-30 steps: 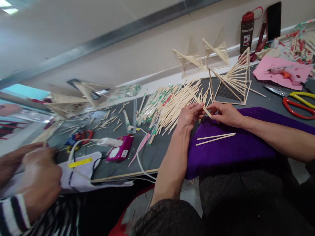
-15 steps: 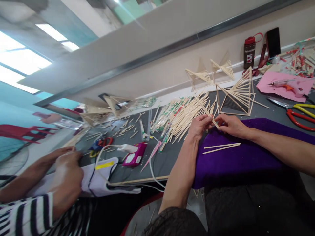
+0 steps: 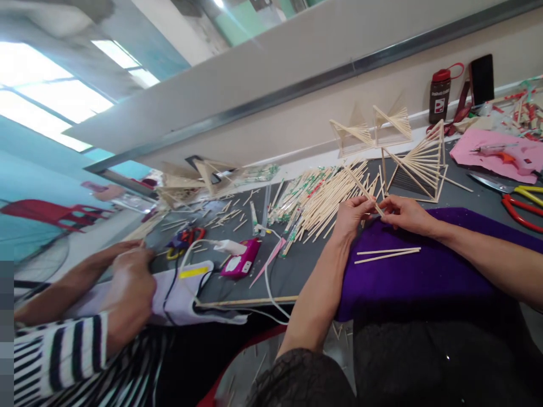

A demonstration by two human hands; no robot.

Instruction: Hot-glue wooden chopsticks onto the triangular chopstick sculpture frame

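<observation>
While pinched between both sets of fingertips, thin wooden stick slanting from ten o'clock down to four o'clock above the upper edge of purple cloth. Left hand closed on the stick at its lower part, right hand closed on the lower tip just beside it, fingertips nearly touching. Two loose sticks lying on the cloth at six o'clock from the hands. Stick pile at ten o'clock, stick frame at one o'clock, red scissors at three o'clock. Co-worker's hand and striped sleeve far off at eight o'clock, on a pale glove-like cloth.
</observation>
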